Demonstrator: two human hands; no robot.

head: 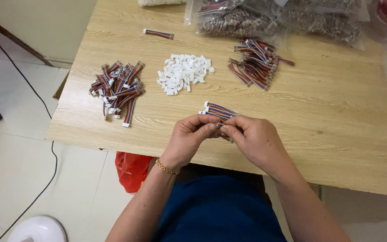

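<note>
My left hand [192, 136] and my right hand [252, 136] meet at the near edge of the wooden table [337, 116], fingertips pinched together on a short multicoloured ribbon cable. A few such cables with white plug ends [218, 110] fan out just above my fingers; which hand grips them I cannot tell. A heap of small white plastic connectors [183, 72] lies in the middle of the table. A pile of finished cables with white ends [118, 87] sits at the left. Another pile of cables [257, 63] lies to the right of the connectors.
One single cable [158, 33] lies apart at the far left. Clear plastic bags of more parts [283, 20] fill the table's back edge. A red bag [131, 169] sits on the tiled floor under the table, beside a black cord [45, 112] and a white round object [36, 229].
</note>
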